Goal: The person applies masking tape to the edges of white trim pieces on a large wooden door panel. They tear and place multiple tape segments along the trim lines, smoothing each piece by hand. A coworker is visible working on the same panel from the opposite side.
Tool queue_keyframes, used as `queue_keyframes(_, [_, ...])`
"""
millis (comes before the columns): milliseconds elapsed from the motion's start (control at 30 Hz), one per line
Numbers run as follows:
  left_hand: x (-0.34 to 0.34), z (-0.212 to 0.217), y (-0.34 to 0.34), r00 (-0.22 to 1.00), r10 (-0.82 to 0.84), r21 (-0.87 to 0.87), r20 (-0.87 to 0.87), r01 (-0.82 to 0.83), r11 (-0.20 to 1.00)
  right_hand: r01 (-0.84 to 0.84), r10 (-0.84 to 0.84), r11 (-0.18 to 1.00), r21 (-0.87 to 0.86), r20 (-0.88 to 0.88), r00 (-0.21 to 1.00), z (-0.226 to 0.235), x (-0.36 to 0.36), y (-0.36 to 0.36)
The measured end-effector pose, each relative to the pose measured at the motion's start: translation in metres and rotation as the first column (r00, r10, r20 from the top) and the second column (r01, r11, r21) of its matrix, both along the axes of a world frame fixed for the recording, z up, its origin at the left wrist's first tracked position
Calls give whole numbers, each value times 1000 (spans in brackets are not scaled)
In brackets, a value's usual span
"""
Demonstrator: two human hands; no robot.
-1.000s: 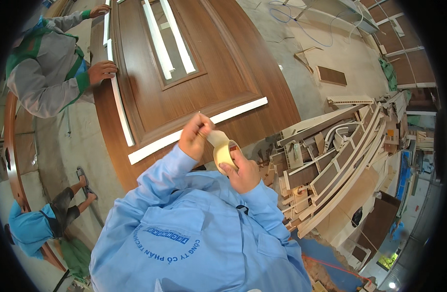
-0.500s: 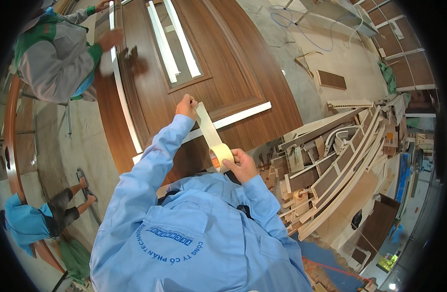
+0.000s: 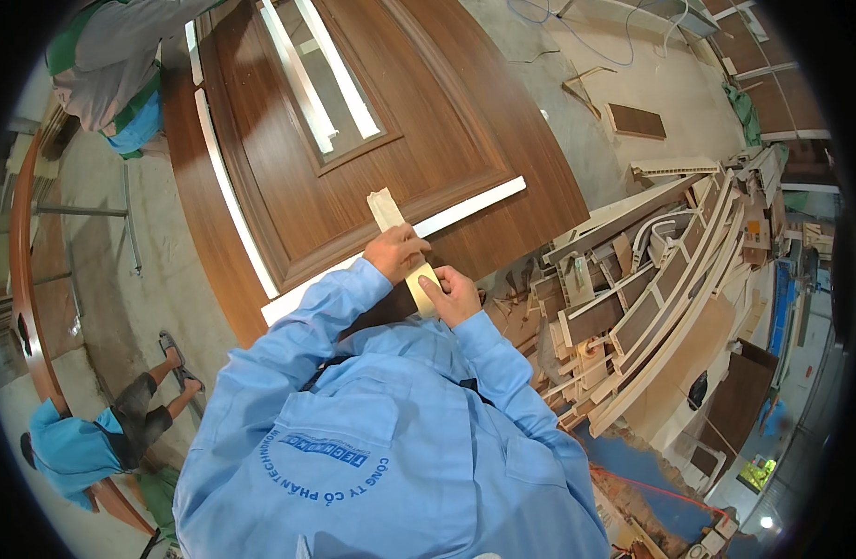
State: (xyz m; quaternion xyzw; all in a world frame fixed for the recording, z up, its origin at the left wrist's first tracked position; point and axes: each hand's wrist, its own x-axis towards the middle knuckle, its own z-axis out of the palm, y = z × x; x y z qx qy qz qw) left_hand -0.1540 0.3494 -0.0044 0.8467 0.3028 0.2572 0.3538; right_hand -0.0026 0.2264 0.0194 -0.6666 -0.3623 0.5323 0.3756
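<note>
A brown wood-grain door panel point(image 3: 465, 140) lies in front of me, with a white strip point(image 3: 475, 207) along its near edge. A pale length of masking tape point(image 3: 384, 207) lies across that strip, its torn end on the brown surface. My left hand point(image 3: 397, 253) is on the tape, fingers curled over it beside the white strip. Close by on the right, my right hand point(image 3: 454, 296) grips the roll of masking tape point(image 3: 422, 296), thumb on its side. The fingertips of my left hand are partly hidden.
Another white strip point(image 3: 225, 186) runs down the panel's left side. A co-worker in grey and green point(image 3: 111, 61) stands at the far left; a person in blue point(image 3: 79, 447) is lower left. Stacked frame pieces and boards point(image 3: 652, 289) crowd the right.
My left hand has let go of the tape's free end and moved down toward the roll. The tape now lies across the white strip. The co-worker's hands have left the view.
</note>
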Motion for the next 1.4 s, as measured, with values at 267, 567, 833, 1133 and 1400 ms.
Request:
queue_keyframes(267, [1,-15,3,973,-93,-39,-212,87,995,-50,72,997,-57,499,864,25,-7,14])
queue_keyframes(567, [0,-26,-3,988,-97,83,-118,107,991,-150,391,865,-479,454,801,-4,24,35])
queue_keyframes(833, [0,-13,-5,994,-76,3,-82,77,997,-202,363,902,-382,416,834,0,26,37])
queue_keyframes(1133, [-1,-24,-7,998,-49,129,-39,54,990,79,235,870,-486,551,801,-35,34,34])
queue_keyframes(1400, [-1,-14,-6,982,-67,119,-178,89,989,129,-110,911,-392,70,991,-27,129,-94])
